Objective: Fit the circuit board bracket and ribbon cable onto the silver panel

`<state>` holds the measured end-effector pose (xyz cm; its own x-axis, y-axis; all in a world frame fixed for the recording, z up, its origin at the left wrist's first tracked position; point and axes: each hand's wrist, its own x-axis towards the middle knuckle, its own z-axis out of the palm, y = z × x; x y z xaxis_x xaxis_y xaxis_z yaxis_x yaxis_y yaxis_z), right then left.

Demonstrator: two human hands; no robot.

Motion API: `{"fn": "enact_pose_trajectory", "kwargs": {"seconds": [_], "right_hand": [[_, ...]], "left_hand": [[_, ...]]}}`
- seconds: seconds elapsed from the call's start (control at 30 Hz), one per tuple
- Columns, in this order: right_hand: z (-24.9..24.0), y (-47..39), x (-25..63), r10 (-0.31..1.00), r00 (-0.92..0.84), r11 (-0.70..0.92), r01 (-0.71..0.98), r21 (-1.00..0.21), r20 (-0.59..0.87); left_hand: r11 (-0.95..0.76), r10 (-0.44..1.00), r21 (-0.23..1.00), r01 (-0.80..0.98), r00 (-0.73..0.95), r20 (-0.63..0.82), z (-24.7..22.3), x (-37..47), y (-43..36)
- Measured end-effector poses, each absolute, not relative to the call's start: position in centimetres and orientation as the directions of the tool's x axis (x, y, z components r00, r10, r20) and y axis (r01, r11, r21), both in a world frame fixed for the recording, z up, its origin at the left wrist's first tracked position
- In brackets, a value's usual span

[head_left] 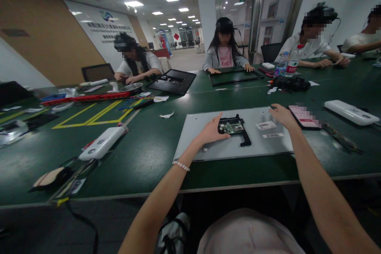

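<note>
Display panel [257,145], likely fragile, is needing edge support; splayed left hand [211,131] is resting at circuit board [233,127], splayed right hand [283,116] near edge.

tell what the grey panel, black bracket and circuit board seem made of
Grey panel: probably sheet metal, satin finish, judging by its thin edge and soft sheen; plastic possible. Black bracket: likely matte moulded plastic, uniformly dark. Circuit board: probably fibreglass laminate, green coated, with components visible.
</note>
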<state>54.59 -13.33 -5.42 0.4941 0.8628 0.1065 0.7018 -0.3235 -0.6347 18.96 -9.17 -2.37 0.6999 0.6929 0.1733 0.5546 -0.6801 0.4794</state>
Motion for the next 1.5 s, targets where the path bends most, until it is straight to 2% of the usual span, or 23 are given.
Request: {"fn": "enact_pose_trajectory", "kwargs": {"seconds": [0.37, 0.83, 1.2, 1.3, 1.37, 1.43, 1.5], "right_hand": [[-5.2, -13.2, 53.8, 0.883, 0.460, -0.295, 0.696, -0.655, 0.092], [-5.3, -13.3, 53.5, 0.897, 0.434, -0.297, 0.731, -0.614, 0.083], [-4.8, -13.7, 53.4, 0.891, 0.432, -0.259, 0.739, -0.621, 0.143], [-3.5, -14.3, 53.0, 0.835, 0.495, -0.266, 0.747, -0.609, 0.242], [-2.4, -14.7, 52.7, 0.740, 0.586, -0.304, 0.730, -0.613, 0.331], [-1.6, -15.2, 52.3, 0.632, 0.649, -0.307, 0.711, -0.632, 0.423], [-1.1, -15.5, 52.0, 0.537, 0.677, -0.274, 0.705, -0.655, 0.504]], "left_hand": [[-0.679, 0.693, 0.461, 0.571, 0.705, 0.148, -2.5, 17.7, -8.7], [-0.677, 0.700, 0.443, 0.588, 0.701, 0.139, -2.8, 17.4, -8.8], [-0.677, 0.696, 0.454, 0.580, 0.704, 0.138, -2.8, 17.4, -8.9], [-0.680, 0.692, 0.465, 0.567, 0.706, 0.151, -2.3, 17.3, -8.9], [-0.676, 0.707, 0.475, 0.563, 0.677, 0.204, -1.6, 17.0, -8.5], [-0.658, 0.748, 0.473, 0.586, 0.577, 0.327, -0.6, 16.1, -7.7], [-0.610, 0.782, 0.459, 0.646, 0.393, 0.484, 0.5, 14.5, -6.6]]}}
